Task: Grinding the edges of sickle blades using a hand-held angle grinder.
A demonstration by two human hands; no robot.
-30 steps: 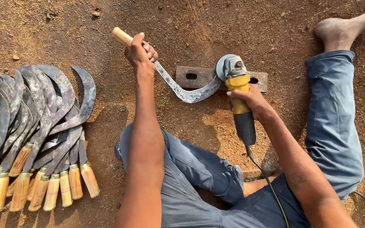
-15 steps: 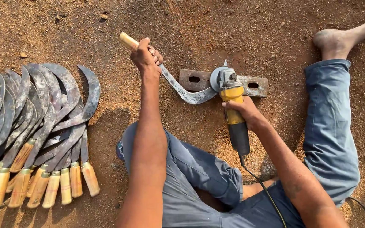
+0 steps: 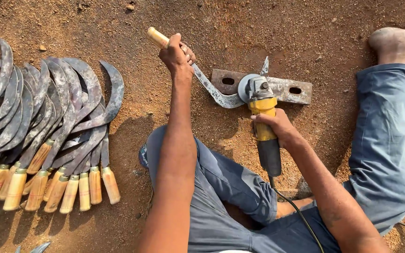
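My left hand (image 3: 176, 52) grips the wooden handle of a sickle (image 3: 212, 89), whose curved blade lies across a rusty metal plate (image 3: 289, 90) with two holes on the dirt. My right hand (image 3: 273, 124) holds a yellow and black angle grinder (image 3: 262, 117) by its body. The grinder's disc sits on the sickle blade over the plate. The blade's tip sticks up behind the grinder head.
A pile of several sickles (image 3: 48, 126) with wooden handles lies on the ground at the left. My legs in grey-blue trousers (image 3: 380, 140) stretch around the work spot, a bare foot (image 3: 392, 42) at top right. The grinder's black cord (image 3: 301, 215) runs back over my lap.
The sickle blade has slid along under the grinder disc, so its tip now pokes up behind the grinder head. Both hands keep their grip.
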